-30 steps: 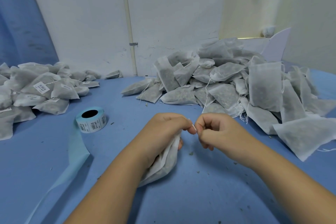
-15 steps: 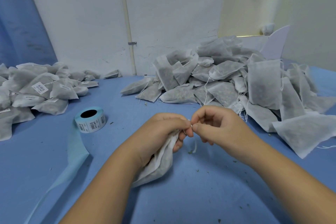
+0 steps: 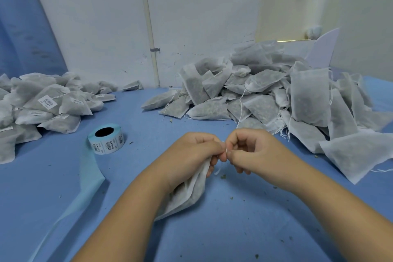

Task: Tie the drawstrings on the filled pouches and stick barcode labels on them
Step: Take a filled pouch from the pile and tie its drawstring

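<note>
Head view: my left hand (image 3: 191, 153) fist-grips the pouch (image 3: 187, 195) neck right of the label roll (image 3: 106, 140), right hand (image 3: 253, 149) pinches its drawstring (image 3: 217, 170); I reckon the thin string could slip that pinch, leaving a loose knot.

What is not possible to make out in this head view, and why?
1. Head view: whether the drawstring is knotted; fingertips of the left hand and right hand cover it.
2. Head view: the mouth of the pouch, hidden inside the left hand.
3. Head view: the print on the roll, too small to read.
4. Head view: the left pile, cut off by the left edge.
</note>
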Action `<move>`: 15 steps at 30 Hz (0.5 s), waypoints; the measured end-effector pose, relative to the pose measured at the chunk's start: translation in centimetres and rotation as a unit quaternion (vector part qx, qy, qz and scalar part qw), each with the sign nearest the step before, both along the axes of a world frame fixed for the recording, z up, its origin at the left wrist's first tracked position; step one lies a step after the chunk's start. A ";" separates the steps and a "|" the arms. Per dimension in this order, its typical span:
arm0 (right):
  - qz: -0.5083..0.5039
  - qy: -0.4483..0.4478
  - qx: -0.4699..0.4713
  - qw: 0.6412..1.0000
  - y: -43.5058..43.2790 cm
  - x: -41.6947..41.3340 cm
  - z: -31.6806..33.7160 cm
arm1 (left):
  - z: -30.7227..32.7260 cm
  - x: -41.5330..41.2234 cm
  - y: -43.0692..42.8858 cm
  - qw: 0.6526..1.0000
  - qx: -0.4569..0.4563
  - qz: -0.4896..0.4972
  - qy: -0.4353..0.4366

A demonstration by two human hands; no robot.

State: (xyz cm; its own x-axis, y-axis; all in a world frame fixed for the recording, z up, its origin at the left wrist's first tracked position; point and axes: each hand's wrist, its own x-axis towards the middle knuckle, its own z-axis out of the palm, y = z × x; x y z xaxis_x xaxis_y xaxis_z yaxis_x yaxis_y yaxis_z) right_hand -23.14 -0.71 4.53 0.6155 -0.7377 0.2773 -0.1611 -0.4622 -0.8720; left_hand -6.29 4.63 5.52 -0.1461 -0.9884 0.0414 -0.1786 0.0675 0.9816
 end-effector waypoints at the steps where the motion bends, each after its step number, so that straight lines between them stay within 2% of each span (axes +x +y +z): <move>1: 0.000 -0.001 0.002 1.000 0.0 0.0 0.0 | 0.0 0.0 0.0 1.000 0.001 0.001 0.000; 15: -0.002 0.026 0.010 1.000 0.0 0.1 0.0 | -0.1 0.8 0.0 0.999 0.029 0.033 0.008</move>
State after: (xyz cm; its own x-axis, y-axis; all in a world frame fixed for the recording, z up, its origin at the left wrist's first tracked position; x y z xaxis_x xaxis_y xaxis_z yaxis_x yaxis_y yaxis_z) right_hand -23.06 -0.74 4.55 0.6251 -0.7461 0.2295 -0.2089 -0.4431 -0.8718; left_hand -5.53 4.60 5.44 -0.0796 -0.9967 -0.0151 -0.1660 -0.0017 0.9861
